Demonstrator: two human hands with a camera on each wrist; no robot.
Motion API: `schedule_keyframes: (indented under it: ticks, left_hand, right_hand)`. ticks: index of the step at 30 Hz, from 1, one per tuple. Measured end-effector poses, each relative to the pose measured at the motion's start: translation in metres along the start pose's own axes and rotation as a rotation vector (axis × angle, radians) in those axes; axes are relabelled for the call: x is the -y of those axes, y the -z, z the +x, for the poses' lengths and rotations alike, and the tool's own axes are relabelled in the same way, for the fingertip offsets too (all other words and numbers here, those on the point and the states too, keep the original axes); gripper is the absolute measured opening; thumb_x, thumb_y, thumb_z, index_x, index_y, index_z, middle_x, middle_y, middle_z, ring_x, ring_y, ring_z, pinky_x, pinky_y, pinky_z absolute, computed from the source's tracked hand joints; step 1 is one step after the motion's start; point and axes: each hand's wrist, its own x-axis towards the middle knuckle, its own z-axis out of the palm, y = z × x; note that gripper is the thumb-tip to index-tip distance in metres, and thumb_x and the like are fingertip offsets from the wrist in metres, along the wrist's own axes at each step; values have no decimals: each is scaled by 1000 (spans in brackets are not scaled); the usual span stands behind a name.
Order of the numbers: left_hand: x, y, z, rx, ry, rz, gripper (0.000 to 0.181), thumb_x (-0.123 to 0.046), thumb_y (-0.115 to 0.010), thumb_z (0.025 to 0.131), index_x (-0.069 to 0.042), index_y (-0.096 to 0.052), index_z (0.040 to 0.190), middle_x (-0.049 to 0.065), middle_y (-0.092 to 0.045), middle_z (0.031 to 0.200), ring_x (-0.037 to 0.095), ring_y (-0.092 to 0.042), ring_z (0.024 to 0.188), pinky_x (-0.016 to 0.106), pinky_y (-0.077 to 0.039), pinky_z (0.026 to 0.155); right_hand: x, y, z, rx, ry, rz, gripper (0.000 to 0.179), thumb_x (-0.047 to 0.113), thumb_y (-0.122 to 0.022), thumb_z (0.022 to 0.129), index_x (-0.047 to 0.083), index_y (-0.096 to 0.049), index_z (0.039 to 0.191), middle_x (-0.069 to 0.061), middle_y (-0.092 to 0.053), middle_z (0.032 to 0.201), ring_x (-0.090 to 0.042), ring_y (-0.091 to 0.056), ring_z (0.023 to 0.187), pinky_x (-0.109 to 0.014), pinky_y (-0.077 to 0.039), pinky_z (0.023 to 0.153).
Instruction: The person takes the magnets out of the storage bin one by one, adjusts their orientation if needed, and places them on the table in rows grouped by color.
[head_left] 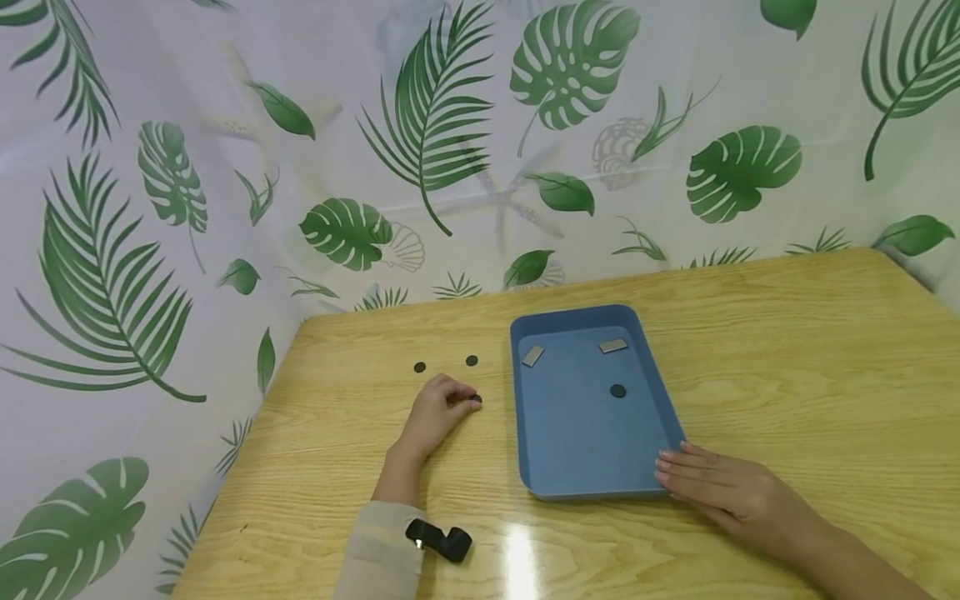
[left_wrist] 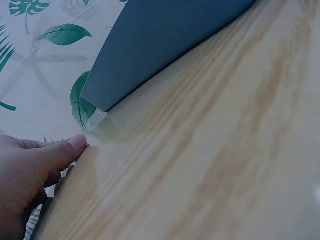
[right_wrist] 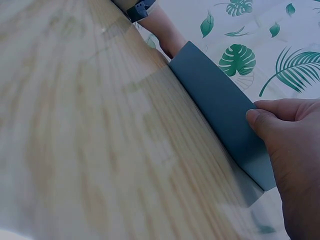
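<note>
My left hand is low over the table, its thumb and fingertips pinching a small black disc left of the blue tray. Two more black discs, one on the left and one on the right, lie on the wood just beyond that hand. At the tray's near right corner, my right hand holds the rim. The right wrist view shows its thumb against the tray's outer wall, with fingers over the edge. Inside the tray are a black disc and two grey rectangular pieces, left and right.
The wood-grain table reaches back to a white leaf-print sheet hanging behind and at the left. A black strap with a camera mount sits on the left sleeve.
</note>
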Motion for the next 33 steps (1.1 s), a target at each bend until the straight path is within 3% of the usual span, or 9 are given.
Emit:
schedule_keyframes:
  ticks: [8, 23, 29, 33]
  left_hand:
    - [3, -2, 1, -34, 26, -26, 19, -26, -68, 88, -13, -70, 101, 0, -55, 98, 16, -55, 91, 34, -48, 83]
    - [6, -1, 1, -71, 10, -69, 28, -26, -71, 86, -12, -69, 109, 1, -56, 101, 15, -52, 90, 33, -46, 81]
    - [-1, 3, 0, -91, 22, -155, 27, -27, -71, 85, -13, -69, 109, 0, -55, 103, 15, -50, 92, 33, -45, 79]
    - [-13, 6, -2, -53, 10, -190, 27, -26, -70, 87, -13, -70, 110, 1, -56, 104, 17, -48, 92, 34, -44, 77]
  right_hand:
    - [1, 0, 3, -19, 20, 9, 28, 15, -54, 97, -6, -71, 102, -13, -69, 107, -16, -54, 121, -25, -38, 103]
    - [0, 0, 4, -33, 32, 23, 27, 14, -54, 97, -7, -71, 101, -14, -70, 106, -16, -55, 121, -25, -38, 103]
    - [-1, 0, 6, -35, 30, 14, 27, 14, -54, 97, -6, -71, 101, -13, -69, 108, -16, -55, 121, -24, -38, 102]
    - [1, 0, 6, -32, 23, 6, 27, 14, -53, 98, -6, -71, 100, -11, -68, 111, -15, -55, 121, -24, -39, 102]
